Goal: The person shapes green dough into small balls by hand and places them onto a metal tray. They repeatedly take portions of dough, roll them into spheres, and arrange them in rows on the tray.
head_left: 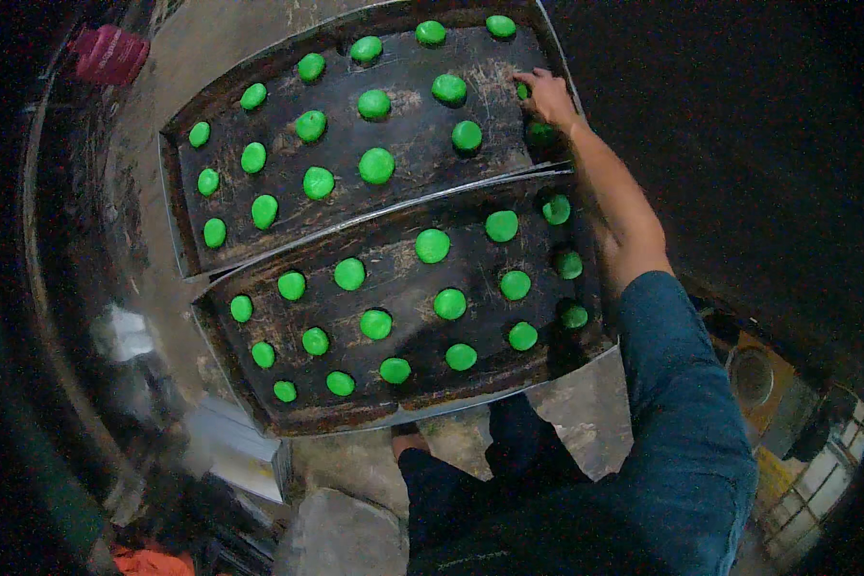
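Observation:
Two dark, worn metal trays lie side by side, the far tray [413, 134] and the near tray [336, 307]. Both carry rows of smooth, bright green dough balls, slightly flattened, such as one dough ball [376, 165] in the far tray. My right hand [550, 100] reaches over the far tray's right end. Its fingers curve around a green dough ball [523, 90], which the hand partly covers. Just below the hand, another dough ball [541, 132] sits in the arm's shadow. My left hand is not in view.
A pinkish-red container [111, 54] stands at the far left. Pale metal sheeting [235, 446] and an orange item [152, 561] lie at the lower left. My legs [490, 470] are close to the near tray's front edge. A round metal vessel [752, 374] is at the lower right.

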Demonstrator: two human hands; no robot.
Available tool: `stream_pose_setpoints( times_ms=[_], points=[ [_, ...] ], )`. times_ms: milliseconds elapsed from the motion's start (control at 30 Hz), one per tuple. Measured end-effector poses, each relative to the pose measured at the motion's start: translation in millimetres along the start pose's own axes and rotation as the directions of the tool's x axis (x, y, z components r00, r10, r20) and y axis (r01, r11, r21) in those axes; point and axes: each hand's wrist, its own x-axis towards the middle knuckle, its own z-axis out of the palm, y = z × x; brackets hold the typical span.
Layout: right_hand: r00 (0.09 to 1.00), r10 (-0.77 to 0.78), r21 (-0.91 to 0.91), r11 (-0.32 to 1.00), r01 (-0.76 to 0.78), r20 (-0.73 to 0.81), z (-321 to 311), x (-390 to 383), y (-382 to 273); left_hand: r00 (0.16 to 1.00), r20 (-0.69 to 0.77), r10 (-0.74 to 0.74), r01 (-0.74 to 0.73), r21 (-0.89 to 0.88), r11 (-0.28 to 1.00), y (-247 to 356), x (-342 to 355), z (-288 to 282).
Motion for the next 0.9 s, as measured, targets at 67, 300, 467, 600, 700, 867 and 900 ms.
stream_pose_setpoints(
  times_ms=[67,300,467,600,700,867,900],
  points=[
    [0.999,0.028,0.115,0.993,-0.032,0.033,-6.1,7.9,-0.8,0.999,0.002,-0.035,0.035,-0.008,0.999,-7.8,-21.7,16.8],
    [0.992,0.114,0.16,0.98,-0.121,0.055,-16.5,0.8,-26.8,0.999,0.052,0.01,-0.012,0.054,0.998,7.7,-59.9,46.1],
    [0.924,0.165,0.333,0.942,-0.045,-0.344,-69.9,-85.6,-29.5,0.985,0.115,0.127,-0.131,0.026,0.991,41.4,-61.6,61.2],
    [0.79,0.607,0.528,0.643,-0.555,0.09,-50.3,-232.5,12.8,0.98,0.138,0.143,-0.114,-0.199,0.973,82.2,-51.0,93.5],
    [0.635,0.345,0.648,0.095,-0.756,0.691,-37.6,-297.5,15.6,0.93,0.284,0.232,-0.177,-0.205,0.963,78.4,-43.6,101.3],
    [0.719,0.179,0.739,-0.095,-0.667,0.671,22.7,-329.8,14.4,0.916,0.356,0.187,-0.199,-0.003,0.98,94.8,-69.2,90.9],
    [0.715,0.146,0.729,-0.105,-0.676,0.684,8.1,-322.7,7.5,0.913,0.364,0.184,-0.198,0.0,0.98,91.5,-71.2,85.5]
  ],
)
